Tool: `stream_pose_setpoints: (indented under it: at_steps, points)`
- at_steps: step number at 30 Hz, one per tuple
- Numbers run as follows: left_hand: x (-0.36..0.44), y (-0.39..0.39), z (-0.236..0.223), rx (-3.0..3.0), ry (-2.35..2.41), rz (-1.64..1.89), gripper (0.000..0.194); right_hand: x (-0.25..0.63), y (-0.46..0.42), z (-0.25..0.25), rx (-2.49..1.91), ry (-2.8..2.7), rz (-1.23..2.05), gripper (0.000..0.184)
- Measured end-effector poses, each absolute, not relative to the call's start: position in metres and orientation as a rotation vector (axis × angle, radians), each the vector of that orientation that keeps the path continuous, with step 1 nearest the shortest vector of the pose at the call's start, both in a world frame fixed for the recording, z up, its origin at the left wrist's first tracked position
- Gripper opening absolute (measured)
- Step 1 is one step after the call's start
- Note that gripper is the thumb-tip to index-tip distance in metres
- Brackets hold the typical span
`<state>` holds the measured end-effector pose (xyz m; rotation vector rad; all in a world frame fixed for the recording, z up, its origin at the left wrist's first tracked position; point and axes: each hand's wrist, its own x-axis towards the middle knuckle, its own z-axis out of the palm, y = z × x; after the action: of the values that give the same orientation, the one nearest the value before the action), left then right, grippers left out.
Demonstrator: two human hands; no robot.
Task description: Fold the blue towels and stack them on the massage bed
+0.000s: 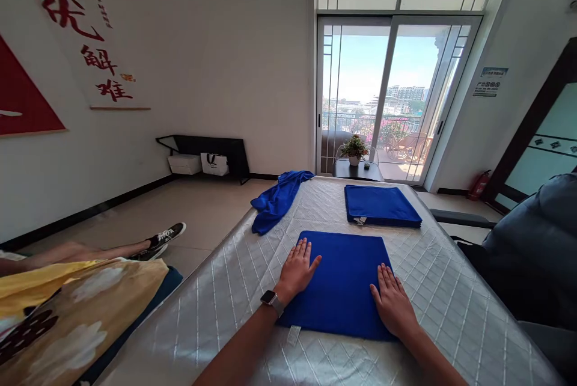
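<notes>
A flat blue folded cloth (345,290) with a white tag at its near left corner lies before me on the quilted silver cover (225,308). My left hand (297,270), with a watch at the wrist, rests flat on its left edge, fingers stretched out. On the right edge my right hand (393,302) lies flat too, thumb spread toward the middle. Beyond it sits a neat stack of folded blue cloths (382,204), a white label at its near edge. A crumpled blue cloth (280,199) hangs over the far left corner of the cover.
To the left are patterned fabric (85,326) and another person's leg and shoe (167,234). A dark seat (536,242) stands at the right. At the far end is a small table with a potted plant (354,148), before glass sliding doors (387,97).
</notes>
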<state>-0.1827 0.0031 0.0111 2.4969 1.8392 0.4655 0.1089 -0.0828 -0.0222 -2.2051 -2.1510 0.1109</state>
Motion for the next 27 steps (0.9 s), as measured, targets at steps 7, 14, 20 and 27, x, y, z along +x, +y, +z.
stream_pose_setpoints:
  at_steps: [7,14,20,27]
  points:
    - [-0.057,-0.048,0.010,2.778,1.082,0.577,0.067,0.109,-0.084,-0.018,-2.174,-2.182,0.107,0.065]
    - [-0.072,-0.059,0.001,2.771,1.115,0.532,0.064,0.110,-0.085,-0.015,-2.167,-2.165,0.134,0.067]
    - [-0.186,-0.058,-0.005,2.659,1.494,0.383,0.068,0.107,-0.084,-0.013,-2.162,-2.096,0.154,0.070]
    - [-0.228,-0.069,-0.016,2.621,1.645,0.364,0.071,0.108,-0.105,-0.011,-2.138,-2.187,0.147,0.068]
